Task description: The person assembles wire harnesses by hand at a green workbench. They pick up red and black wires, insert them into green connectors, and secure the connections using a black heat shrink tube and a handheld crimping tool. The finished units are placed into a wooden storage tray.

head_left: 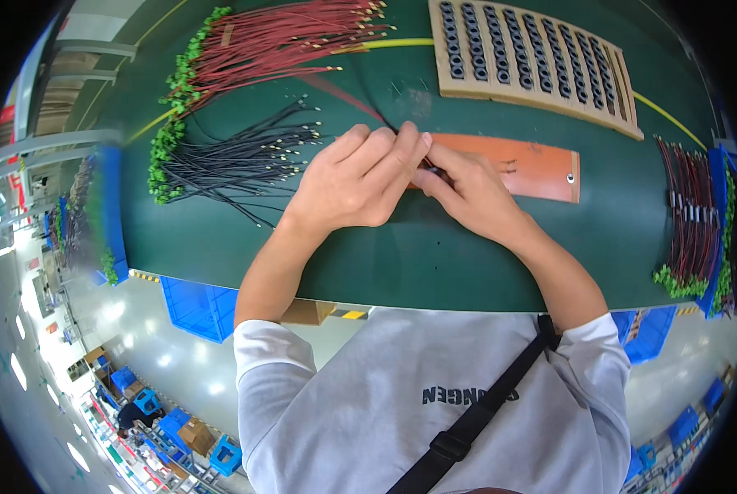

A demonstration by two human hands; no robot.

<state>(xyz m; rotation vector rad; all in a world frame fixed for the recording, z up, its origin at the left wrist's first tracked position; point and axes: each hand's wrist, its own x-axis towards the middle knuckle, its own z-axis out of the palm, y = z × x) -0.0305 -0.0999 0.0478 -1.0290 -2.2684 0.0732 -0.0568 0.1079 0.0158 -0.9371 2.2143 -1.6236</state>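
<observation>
Both my hands meet over the middle of the green table, fingers pinched together. My left hand (348,181) closes on a thin black wire (373,103), which runs up and away from the fingertips, blurred. A dull red wire (344,95) also leads toward the fingers. My right hand (480,198) closes on a small black piece (439,172), mostly hidden by the fingers; its kind cannot be made out. Under the hands lies an orange-brown board (541,169) with a round metal spot near its right end.
Red wires (278,37) and black wires (228,156) with green connectors lie left. A wooden tray (500,93) holds rows of black rings at the far right. More dark red wires (690,206) lie at the right edge. Blue bins (195,306) stand below the table (467,272).
</observation>
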